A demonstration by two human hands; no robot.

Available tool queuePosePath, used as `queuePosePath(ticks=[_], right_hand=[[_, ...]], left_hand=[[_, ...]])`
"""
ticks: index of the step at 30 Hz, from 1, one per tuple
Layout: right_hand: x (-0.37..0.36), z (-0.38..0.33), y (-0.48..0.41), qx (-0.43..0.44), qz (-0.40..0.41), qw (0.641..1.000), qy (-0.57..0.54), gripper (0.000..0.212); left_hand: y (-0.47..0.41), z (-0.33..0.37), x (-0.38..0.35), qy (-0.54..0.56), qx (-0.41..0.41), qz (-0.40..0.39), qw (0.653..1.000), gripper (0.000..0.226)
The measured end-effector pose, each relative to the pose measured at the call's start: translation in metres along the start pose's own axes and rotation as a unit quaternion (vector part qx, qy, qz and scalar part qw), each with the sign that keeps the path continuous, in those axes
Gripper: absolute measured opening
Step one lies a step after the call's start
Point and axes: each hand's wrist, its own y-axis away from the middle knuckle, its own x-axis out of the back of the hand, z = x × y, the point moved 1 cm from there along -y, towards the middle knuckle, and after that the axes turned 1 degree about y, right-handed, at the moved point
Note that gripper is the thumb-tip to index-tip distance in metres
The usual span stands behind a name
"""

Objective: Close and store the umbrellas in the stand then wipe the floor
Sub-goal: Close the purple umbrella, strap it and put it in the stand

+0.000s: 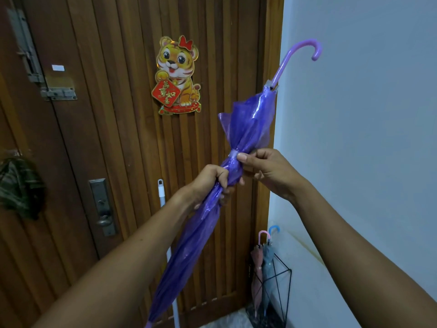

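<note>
Both hands are on the purple umbrella (236, 147): the left hand (210, 183) is clenched round the gathered canopy to keep the folds bunched, while the right hand (264, 169) pinches the pale strap (233, 156) just above it, apparently to fasten it. Held in the air before the wooden door (118, 138), the umbrella runs on a long diagonal, hooked handle (307, 47) up to the right, tip down to the left. Two closed umbrellas already stand in the wire stand (281, 287) in the floor corner.
</note>
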Motion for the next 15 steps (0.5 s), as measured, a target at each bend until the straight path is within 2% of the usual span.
queuePosePath(ticks=[2,4,6,7,9,13,15], right_hand=[[-0.006,-0.003,0.000,0.012,0.007,0.999,-0.034,0.030],[-0.013,-0.004,0.000,0.037,0.061,0.997,-0.009,0.029],[-0.016,0.000,-0.004,0.046,0.148,0.987,0.047,0.032],[-0.016,0.004,-0.006,0.041,0.190,0.978,0.071,0.032],[-0.018,0.012,-0.010,0.020,0.240,0.964,0.114,0.029],[-0.033,0.024,-0.014,0.010,0.225,0.958,0.176,0.025],[-0.037,0.022,-0.015,0.022,0.191,0.968,0.163,0.020]], left_hand=[[0.000,-0.001,0.004,0.047,0.009,-0.060,0.997,0.047],[0.000,-0.003,0.007,0.061,0.002,-0.048,0.997,0.054],[-0.001,-0.006,0.007,0.014,-0.022,0.050,0.998,0.053],[-0.001,-0.008,0.003,-0.043,-0.042,0.117,0.991,0.051],[-0.002,-0.015,-0.008,-0.176,-0.065,0.225,0.956,0.051],[-0.007,-0.040,-0.021,-0.275,-0.108,0.365,0.883,0.049],[-0.008,-0.042,-0.014,-0.295,-0.135,0.397,0.859,0.046]])
